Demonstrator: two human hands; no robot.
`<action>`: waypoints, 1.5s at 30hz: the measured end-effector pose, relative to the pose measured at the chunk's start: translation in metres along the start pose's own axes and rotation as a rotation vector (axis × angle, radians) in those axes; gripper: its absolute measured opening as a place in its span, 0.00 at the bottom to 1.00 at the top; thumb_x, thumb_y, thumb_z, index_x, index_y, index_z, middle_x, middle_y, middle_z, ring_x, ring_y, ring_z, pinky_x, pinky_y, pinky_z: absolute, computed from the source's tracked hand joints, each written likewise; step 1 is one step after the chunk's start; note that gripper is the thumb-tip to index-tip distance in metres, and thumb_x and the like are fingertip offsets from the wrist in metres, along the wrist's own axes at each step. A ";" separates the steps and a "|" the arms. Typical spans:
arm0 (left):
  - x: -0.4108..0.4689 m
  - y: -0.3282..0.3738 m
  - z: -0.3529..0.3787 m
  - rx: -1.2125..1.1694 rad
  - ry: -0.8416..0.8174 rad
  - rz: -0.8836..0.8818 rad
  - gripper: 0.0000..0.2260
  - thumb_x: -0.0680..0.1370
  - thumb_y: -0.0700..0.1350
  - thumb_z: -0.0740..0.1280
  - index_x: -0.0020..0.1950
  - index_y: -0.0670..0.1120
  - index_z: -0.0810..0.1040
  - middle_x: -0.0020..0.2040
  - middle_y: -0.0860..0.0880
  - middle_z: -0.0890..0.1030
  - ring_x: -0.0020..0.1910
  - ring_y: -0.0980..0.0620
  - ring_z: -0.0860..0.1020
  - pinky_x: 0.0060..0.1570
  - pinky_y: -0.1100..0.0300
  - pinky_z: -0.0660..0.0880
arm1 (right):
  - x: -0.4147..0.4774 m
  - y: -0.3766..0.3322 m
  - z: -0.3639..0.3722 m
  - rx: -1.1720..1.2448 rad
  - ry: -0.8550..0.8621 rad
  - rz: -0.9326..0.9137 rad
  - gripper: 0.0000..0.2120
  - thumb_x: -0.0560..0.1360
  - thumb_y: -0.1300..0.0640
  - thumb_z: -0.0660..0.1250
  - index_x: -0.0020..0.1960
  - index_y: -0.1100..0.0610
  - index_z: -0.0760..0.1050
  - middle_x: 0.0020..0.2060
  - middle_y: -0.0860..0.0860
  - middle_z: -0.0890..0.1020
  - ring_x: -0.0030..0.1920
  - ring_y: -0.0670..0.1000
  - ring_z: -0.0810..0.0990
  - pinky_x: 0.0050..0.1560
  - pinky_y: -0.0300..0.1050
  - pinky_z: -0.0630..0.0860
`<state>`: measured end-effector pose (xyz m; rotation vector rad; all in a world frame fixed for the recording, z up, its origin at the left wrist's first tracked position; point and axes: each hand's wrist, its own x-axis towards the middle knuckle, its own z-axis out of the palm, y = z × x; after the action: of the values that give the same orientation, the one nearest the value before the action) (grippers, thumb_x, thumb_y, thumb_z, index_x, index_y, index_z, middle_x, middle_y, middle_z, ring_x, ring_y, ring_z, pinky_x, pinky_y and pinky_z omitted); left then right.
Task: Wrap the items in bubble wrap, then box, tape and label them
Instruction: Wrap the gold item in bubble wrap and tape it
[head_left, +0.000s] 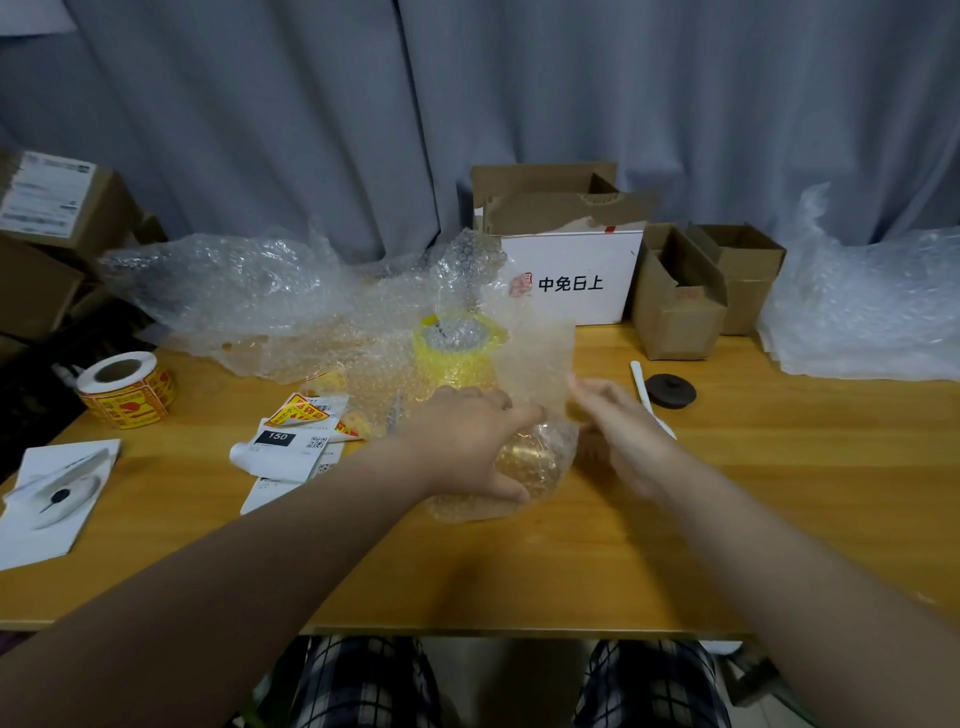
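Left hand (467, 441) cups the bubble-wrapped bundle (540, 460) (likely light, slippery; best held round its middle); right hand (618, 431) too blurred to tell.

The light wooden desk (727, 519) carries a yellow-and-red sticker roll (126, 389) at its left edge, crumpled clear bubble wrap (249, 301) toward its far edge, and a white printed cardboard box (571, 280) on that edge.
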<state>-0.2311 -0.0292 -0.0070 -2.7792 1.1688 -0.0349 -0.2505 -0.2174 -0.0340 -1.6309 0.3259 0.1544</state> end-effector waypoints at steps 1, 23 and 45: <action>-0.001 0.001 0.001 0.010 0.012 -0.001 0.36 0.70 0.69 0.64 0.72 0.57 0.57 0.66 0.49 0.72 0.63 0.45 0.71 0.60 0.49 0.68 | 0.004 0.000 -0.001 0.026 0.099 0.056 0.32 0.69 0.34 0.68 0.64 0.54 0.70 0.54 0.51 0.77 0.51 0.51 0.77 0.53 0.49 0.76; 0.017 0.001 0.004 -0.067 0.061 -0.058 0.36 0.69 0.68 0.66 0.72 0.56 0.59 0.66 0.50 0.73 0.64 0.47 0.71 0.62 0.50 0.65 | 0.046 0.010 0.008 0.097 0.275 -0.052 0.08 0.81 0.52 0.60 0.46 0.56 0.68 0.42 0.54 0.78 0.40 0.52 0.77 0.38 0.46 0.74; 0.029 0.005 -0.008 -0.243 0.041 -0.007 0.33 0.67 0.66 0.70 0.66 0.52 0.69 0.57 0.54 0.78 0.53 0.52 0.76 0.52 0.54 0.73 | -0.008 0.015 -0.015 -0.279 -0.002 -0.560 0.05 0.73 0.62 0.71 0.43 0.52 0.83 0.51 0.50 0.81 0.53 0.43 0.78 0.55 0.32 0.72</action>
<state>-0.2150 -0.0543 -0.0010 -3.0052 1.2498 0.0529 -0.2642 -0.2318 -0.0447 -1.9356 -0.1702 -0.2337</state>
